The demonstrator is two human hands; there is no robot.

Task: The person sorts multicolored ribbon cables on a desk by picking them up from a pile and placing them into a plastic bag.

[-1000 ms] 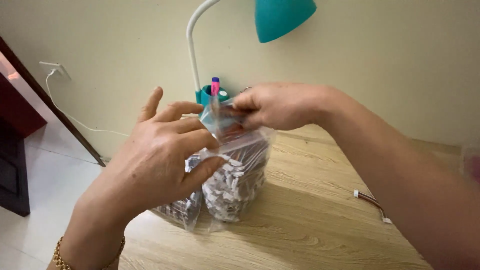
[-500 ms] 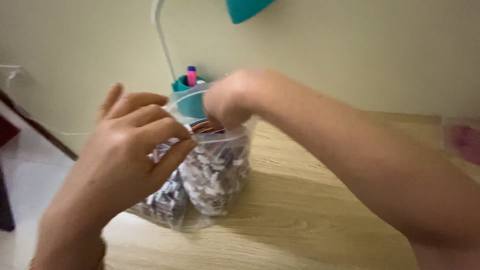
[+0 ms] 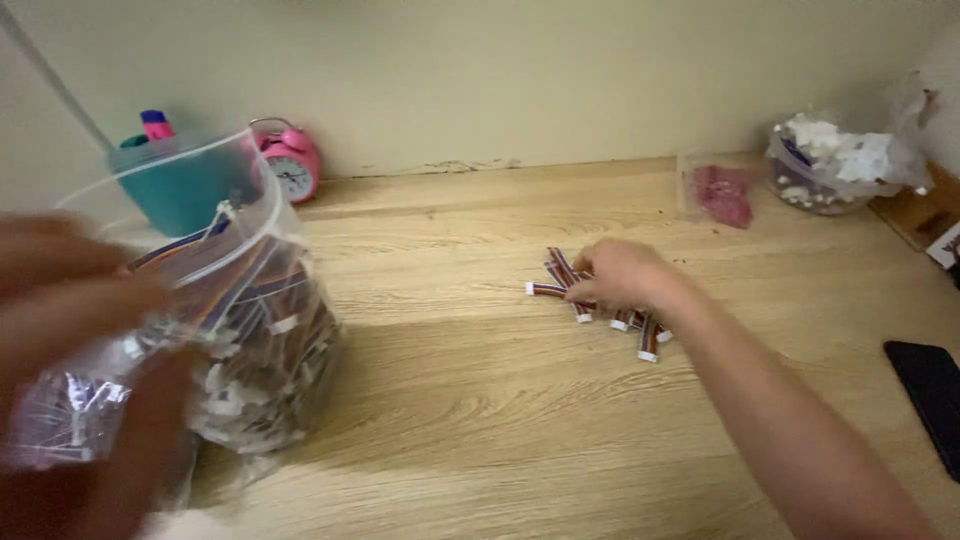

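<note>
Right hand [image 3: 620, 275] lies knuckles-up, fingers curled down over a small bunch of short ribbon cables [image 3: 648, 338] on the wooden desk [image 3: 500, 430]. Whether the fingers actually pinch the bunch or just press on it, I cannot tell; the palm hides that. White connector ends poke out from under the hand at nine o'clock and at five o'clock.

Over at nine o'clock from there and well apart, the left hand [image 3: 70, 310] is a blur, closed on the near side of a clear plastic bag [image 3: 260, 330]. The bag stands with its mouth wide open, stuffed with the same kind of cables.

My read is that a handful is being dealt with on the desk beside the open bag. Any lift needs the fingers closing under the whole bunch so no loose piece slips out, with the bag's mouth kept steady.

Behind the bag at twelve o'clock are a teal cup [image 3: 185, 190] and a pink alarm clock [image 3: 292, 162]. At the far two o'clock corner sits another bag of white bits [image 3: 835, 165], and a black phone [image 3: 930, 395] lies at four o'clock.
</note>
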